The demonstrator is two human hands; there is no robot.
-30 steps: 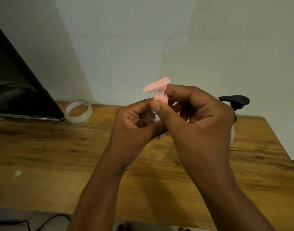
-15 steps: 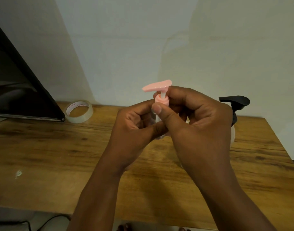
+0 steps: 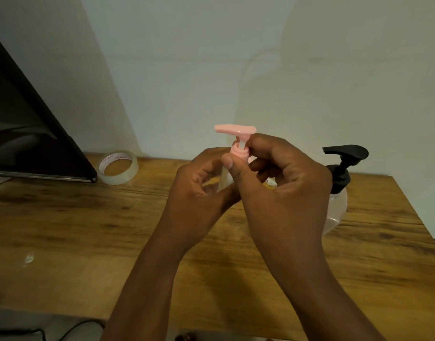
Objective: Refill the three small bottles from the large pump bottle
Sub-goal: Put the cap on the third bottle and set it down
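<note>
You are holding a small bottle (image 3: 225, 177) up over the wooden table (image 3: 63, 230), your left hand (image 3: 199, 190) curling around its clear body while your right hand (image 3: 283, 178) is pinching the pink collar of its pump cap (image 3: 237, 137) between thumb and fingers. Compared with a second ago, the pink spout is sitting more level and is pointing further left, which suggests you are twisting the cap; whether it is coming off or going on cannot be told from here. The large pump bottle (image 3: 340, 183), black-headed, is standing on the table just behind your right hand. The other two small bottles are not showing. A roll of clear tape (image 3: 118, 167) is lying near a dark screen (image 3: 26, 134) at left.
</note>
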